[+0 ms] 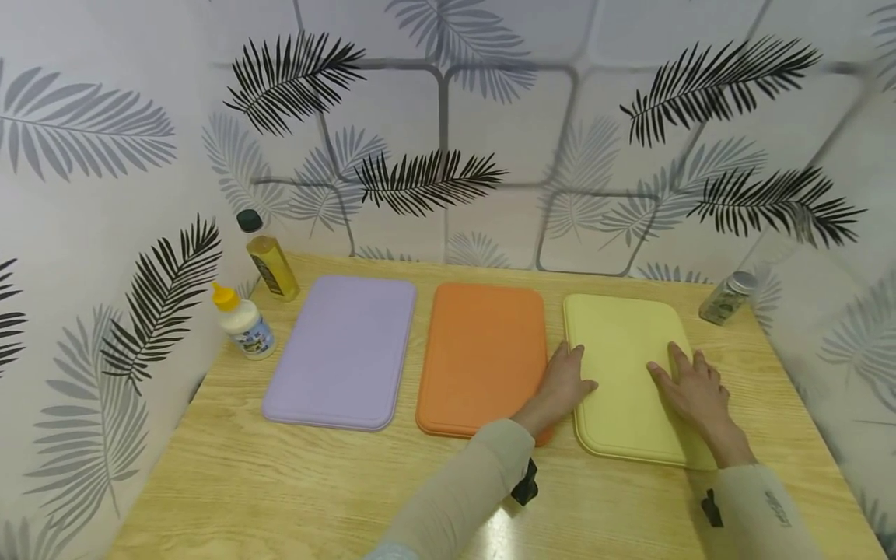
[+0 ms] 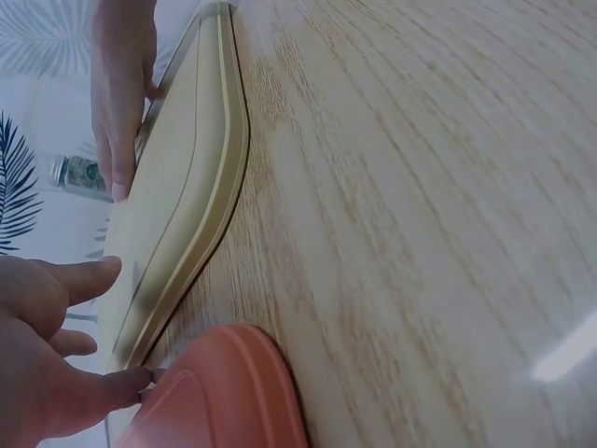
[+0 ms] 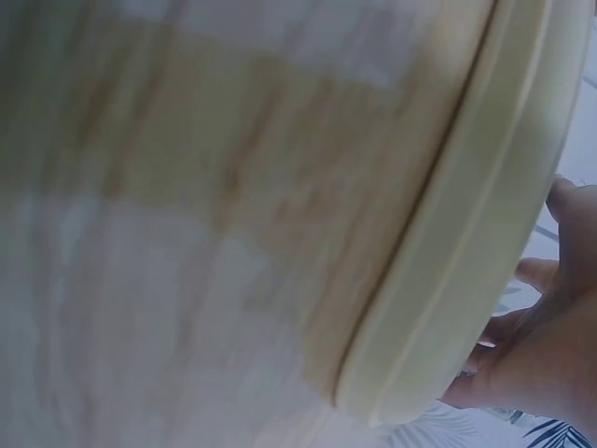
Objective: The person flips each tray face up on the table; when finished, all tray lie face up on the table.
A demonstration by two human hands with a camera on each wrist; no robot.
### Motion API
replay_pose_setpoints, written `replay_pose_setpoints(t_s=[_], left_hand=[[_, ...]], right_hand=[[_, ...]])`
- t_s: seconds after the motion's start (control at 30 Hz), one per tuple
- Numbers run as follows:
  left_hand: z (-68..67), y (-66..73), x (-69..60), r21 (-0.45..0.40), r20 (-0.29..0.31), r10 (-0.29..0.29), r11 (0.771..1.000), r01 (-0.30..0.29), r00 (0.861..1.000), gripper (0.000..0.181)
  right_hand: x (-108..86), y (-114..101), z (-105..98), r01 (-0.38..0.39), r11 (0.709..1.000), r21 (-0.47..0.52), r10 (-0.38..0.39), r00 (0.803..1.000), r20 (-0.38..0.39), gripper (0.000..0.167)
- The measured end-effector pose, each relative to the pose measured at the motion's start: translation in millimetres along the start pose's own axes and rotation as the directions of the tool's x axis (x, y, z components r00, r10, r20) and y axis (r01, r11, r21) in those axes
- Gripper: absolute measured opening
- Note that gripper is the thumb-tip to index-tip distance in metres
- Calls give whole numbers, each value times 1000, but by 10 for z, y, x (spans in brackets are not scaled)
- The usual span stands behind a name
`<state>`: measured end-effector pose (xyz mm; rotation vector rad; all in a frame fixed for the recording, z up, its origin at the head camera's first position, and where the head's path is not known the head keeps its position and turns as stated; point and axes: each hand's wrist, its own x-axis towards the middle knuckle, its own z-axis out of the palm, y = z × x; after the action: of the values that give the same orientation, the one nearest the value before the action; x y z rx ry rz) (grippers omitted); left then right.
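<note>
My left hand (image 1: 562,383) is spread, fingers extended and gripping nothing, at nine o'clock on the yellow, rounded-rectangular, plastic-looking board (image 1: 616,393). My right hand (image 1: 700,394) is at its three o'clock edge, loosely opened, thumb over the surface; I cannot tell how hard either presses. The board lies flat on the pale wood-grain table (image 1: 280,490).

Uneven pressure, I'd judge, could turn it askew, and a shove toward nine could knock the matching orange board (image 1: 476,358) just beside it. My beige left sleeve (image 1: 465,482), near that board's five o'clock corner, might drag it too. The lilac board (image 1: 343,354) lies farther toward nine.

At two o'clock, a small clear jar with a grey lid (image 1: 728,297) holds something greenish. Around half past nine, a dark-capped clear bottle (image 1: 271,263) holds golden liquid; the white squeeze bottle with a yellow nozzle (image 1: 245,325), nearer nine, hides its contents.
</note>
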<state>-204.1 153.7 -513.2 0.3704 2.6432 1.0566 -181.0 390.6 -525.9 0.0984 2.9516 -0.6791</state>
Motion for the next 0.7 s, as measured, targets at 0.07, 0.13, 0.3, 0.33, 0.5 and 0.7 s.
replay_pose_setpoints(t_s=[0.07, 0.13, 0.3, 0.33, 0.5, 0.7], left_hand=[[-7, -1, 1, -7, 11, -7, 1000, 7, 1000, 68], [-22, 2, -6, -13, 20, -8, 1000, 8, 1000, 68], [-43, -4, -19, -17, 35, -6, 1000, 7, 999, 67], [-39, -11, -16, -15, 39, -6, 1000, 7, 999, 67], [-23, -30, 3, 4, 48, 6, 1000, -6, 999, 66], [-36, -34, 9, 46, 57, 34, 998, -37, 998, 66]], right_hand=[[0, -16, -5, -3, 1000, -4, 3, 1000, 0, 77], [0, -27, -12, -3, 1000, -13, 3, 1000, 2, 77], [-10, -58, -41, -7, 1000, -26, 7, 1000, 13, 79], [-13, -63, -48, -9, 1000, -25, 10, 1000, 17, 79], [-21, -78, -80, -20, 999, -33, 21, 1000, 18, 79], [8, -75, -91, -29, 999, -43, 29, 1000, 2, 80]])
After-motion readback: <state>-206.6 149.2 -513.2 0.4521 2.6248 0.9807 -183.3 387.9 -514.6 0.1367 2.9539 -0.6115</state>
